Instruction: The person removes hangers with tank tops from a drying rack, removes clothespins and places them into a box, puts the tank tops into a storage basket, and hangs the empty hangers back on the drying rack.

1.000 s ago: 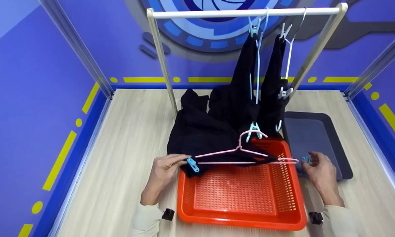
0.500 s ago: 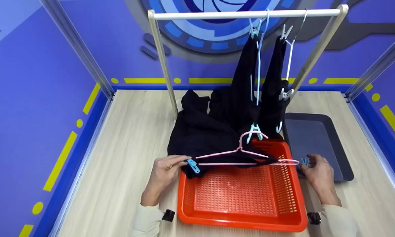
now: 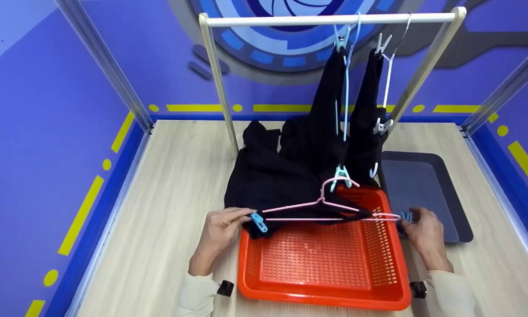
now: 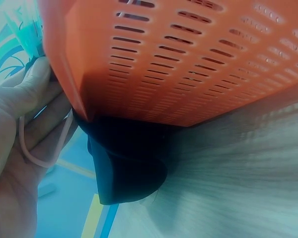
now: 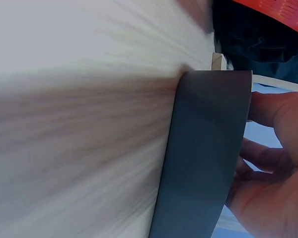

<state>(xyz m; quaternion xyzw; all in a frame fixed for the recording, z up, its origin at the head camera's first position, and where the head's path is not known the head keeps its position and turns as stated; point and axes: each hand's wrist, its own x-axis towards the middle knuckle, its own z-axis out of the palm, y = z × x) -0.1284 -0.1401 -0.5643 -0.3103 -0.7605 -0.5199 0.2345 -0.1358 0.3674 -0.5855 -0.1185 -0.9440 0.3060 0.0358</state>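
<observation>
In the head view, my left hand (image 3: 220, 235) pinches the left end of a pink clothes hanger (image 3: 297, 205) together with black cloth. A blue clothespin (image 3: 259, 222) sits there at my fingertips; its spread handles show in the left wrist view. The black garment (image 3: 268, 176) lies behind the hanger, and a strip of it wraps the bar toward the right. My right hand (image 3: 427, 237) pinches another blue clothespin (image 3: 406, 216) close to the hanger's right end, mostly hidden by the fingers. The right wrist view shows this hand beyond the grey tray's wall.
A red basket (image 3: 321, 299) stands under the hanger. The grey tray (image 3: 462, 220) lies at its right. Behind, a rack (image 3: 286, 20) carries a light-blue hanger (image 3: 346, 97) and a white hanger (image 3: 387, 83) with black garments and clothespins. Blue walls (image 3: 61, 145) enclose the table (image 3: 158, 198).
My right hand has moved left with its clothespin, closer to the hanger's right end. The left hand and the hanger have stayed nearly still.
</observation>
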